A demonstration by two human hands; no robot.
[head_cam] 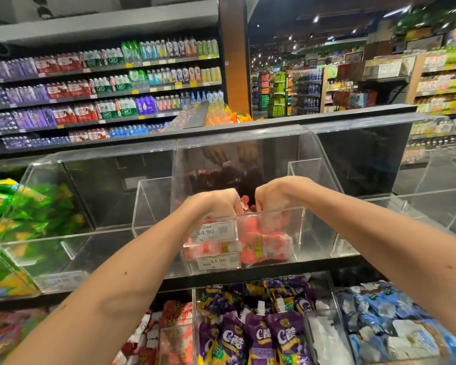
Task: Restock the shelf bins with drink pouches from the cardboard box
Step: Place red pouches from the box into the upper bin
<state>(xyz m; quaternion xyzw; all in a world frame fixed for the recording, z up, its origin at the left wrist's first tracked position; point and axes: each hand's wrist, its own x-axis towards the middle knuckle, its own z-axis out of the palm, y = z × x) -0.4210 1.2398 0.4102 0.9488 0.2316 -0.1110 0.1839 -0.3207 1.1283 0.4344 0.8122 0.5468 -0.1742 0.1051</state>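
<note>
Restocking mid-drop: left hand (213, 205) and right hand (275, 196) curl round pink drink pouches (265, 245) inside clear acrylic shelf bin (290, 219), wrists over its front wall, probably seating them flat. Cardboard box out of view.

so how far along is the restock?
Early on the top row. Done: lower bins look full of purple pouches and blue pouches; green pouches sit stocked far left. In hand: left hand and right hand hold pink pouches inside the middle bin, which has only a shallow layer. Left: that bin, plus the left bin and right bin beside it, both looking empty. The cardboard box is out of view.
</note>
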